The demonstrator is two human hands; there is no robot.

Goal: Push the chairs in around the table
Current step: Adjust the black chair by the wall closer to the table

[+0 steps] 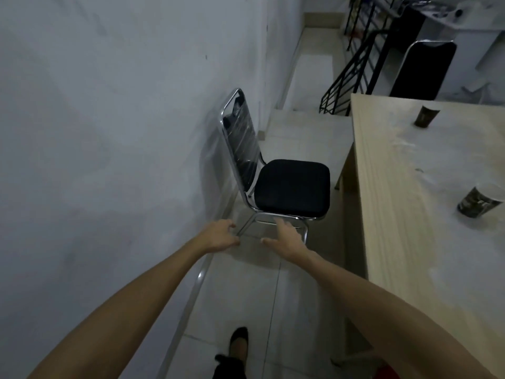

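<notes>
Foot in dark shoe at bottom edge, on pale tile floor, mid-stride toward chair. Both forearms stretched fwd.

L hand: fingers curled loose, thumb apart, nothing in it. Held low, near the chair's rear leg tube – contact w/ tube not clear from this angle.

R hand: flat, fingers spread, empty. Reaching in front of chair frame below the seat edge; touching or just short, cannot tell. Probably both hands out early to catch frame/seat on arrival.

Chair: black padded seat, chrome frame, backrest in clear plastic wrap. Stands w/ back near wall, seat facing table; front edge just beside tabletop edge, not under it. Still pulled out, so this one needs a sideways shove toward table.

Table: light wood, two dark paper cups on top, well clear of the near edge. Second chair at far end, black back only in view.
</notes>
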